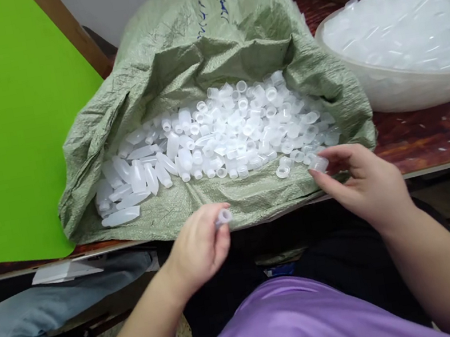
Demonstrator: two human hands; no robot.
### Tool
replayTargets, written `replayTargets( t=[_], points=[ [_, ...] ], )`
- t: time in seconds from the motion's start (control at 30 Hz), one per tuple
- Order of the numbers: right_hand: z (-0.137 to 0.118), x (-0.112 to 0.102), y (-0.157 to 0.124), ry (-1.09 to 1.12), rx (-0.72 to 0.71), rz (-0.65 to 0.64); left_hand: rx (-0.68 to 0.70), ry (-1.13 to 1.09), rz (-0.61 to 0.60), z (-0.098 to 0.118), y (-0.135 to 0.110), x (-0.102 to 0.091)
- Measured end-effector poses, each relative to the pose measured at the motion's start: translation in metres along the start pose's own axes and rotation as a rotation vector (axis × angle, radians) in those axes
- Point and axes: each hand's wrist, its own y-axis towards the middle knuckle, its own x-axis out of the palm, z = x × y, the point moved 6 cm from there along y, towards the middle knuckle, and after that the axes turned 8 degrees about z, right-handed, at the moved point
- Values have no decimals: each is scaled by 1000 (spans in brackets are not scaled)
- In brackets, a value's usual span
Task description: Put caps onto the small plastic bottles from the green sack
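Observation:
A green woven sack lies open on the table edge, with a heap of small translucent plastic bottles spilled in its mouth. My left hand is closed round one small bottle, held just in front of the sack's near lip. My right hand pinches another small plastic piece at the right front edge of the heap, fingers curled.
A large white bowl full of clear plastic pieces stands at the right on the dark red tabletop. A bright green board covers the left. Another person's jeans-clad leg shows at lower left.

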Motion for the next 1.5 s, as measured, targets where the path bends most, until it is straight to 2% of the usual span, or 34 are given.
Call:
replayTargets(
  t=[0.07,0.17,0.27,0.37,0.57,0.67,0.87,1.03,1.13,1.3,1.4,1.5],
  points=[
    [-11,-5,-7,83,-75,14,38,-165,-54,22,-4,11],
    [-28,-6,-20,203,-193,-37,68,-378,-256,48,-12,30],
    [-36,-3,-34,342,-207,-106,-73,-492,-431,52,-20,49],
    [-39,2,-47,434,-205,-160,-250,-625,-521,46,-29,69],
    [-47,11,-60,507,-240,-230,-583,-1009,-473,35,-45,105],
    [-51,15,-64,534,-259,-265,-743,-1126,-429,33,-54,118],
    [-55,27,-77,562,-281,-376,-956,-1170,-431,26,-73,140],
    [-52,34,-85,545,-240,-439,-1134,-1152,-435,18,-86,155],
    [-49,41,-89,516,-202,-496,-1184,-1076,-465,14,-89,160],
    [-41,63,-103,446,-100,-681,-1218,-1008,-522,12,-90,164],
    [-31,75,-113,441,43,-704,-1195,-991,-473,11,-90,163],
    [-18,87,-124,490,282,-698,-1182,-1002,-460,12,-91,163]
  ],
)
